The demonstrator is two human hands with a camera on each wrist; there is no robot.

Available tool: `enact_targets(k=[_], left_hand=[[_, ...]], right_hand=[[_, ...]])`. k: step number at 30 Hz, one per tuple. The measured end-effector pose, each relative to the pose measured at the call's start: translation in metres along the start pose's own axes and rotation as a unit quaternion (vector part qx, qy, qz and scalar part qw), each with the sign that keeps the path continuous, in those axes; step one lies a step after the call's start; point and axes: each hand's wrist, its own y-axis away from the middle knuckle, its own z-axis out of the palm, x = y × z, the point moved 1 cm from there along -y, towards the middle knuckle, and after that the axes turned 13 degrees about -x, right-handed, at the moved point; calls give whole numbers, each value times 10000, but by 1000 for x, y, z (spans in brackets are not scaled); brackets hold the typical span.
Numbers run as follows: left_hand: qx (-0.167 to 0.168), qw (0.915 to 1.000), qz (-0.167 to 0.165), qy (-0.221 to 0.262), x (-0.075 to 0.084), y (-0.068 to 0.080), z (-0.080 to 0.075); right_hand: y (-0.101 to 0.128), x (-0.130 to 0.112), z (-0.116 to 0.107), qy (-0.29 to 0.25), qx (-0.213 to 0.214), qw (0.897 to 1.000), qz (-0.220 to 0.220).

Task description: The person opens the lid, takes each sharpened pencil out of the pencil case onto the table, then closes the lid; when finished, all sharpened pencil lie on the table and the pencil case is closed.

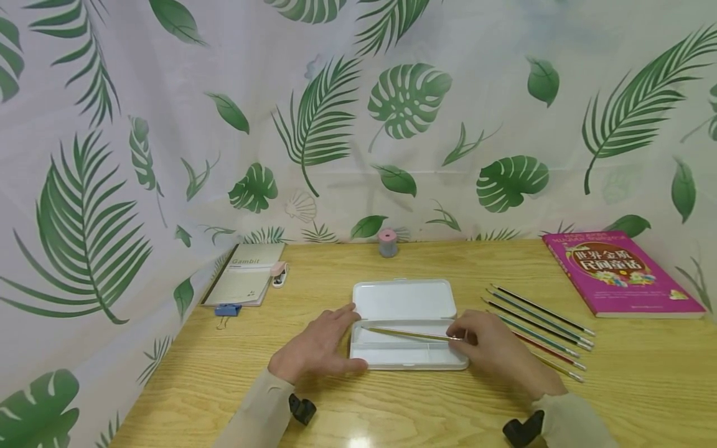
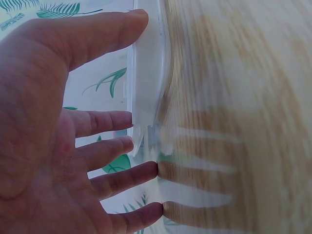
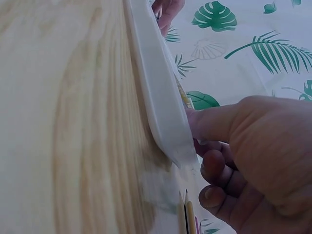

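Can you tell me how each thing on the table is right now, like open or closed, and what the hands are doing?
pencil case: open, lid flat behind it.
pencil: over the case tray, pinched at one end.
right hand: pinches the pencil.
left hand: fingers straight, resting against the case's left end.
loose pencils: lying in a row right of the case.
pink book: closed.
notebook: closed.

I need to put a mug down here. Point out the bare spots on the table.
Bare wood lies between the notebook and the white case, and between the pencils and the pink book. The front right corner is free too. It is crowded around the case, where both hands rest.
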Motion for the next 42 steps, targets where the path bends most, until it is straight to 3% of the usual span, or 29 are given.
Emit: enact_targets(k=[9,16,22,28,34,42], left_hand=[[44,10000,67,-18,-1,0,0],[1,10000,-18,-52,-1,-2,0],[-24,10000,-25,-28,2,-2,0],[-4,10000,-1,20,1,-1,0],[75,10000,56,27,0,-2,2],[121,9999,118,37,1,-2,1]], right_hand=[[4,-2,-4,-71,179,9998,43],[14,5,-3,-287,646,9973,-203],[27,12,-4,-494,949,9942,-140],[38,13,-10,-628,957,9934,-66],[52,18,-19,-826,747,9933,312],[95,36,-34,-839,942,9891,757]])
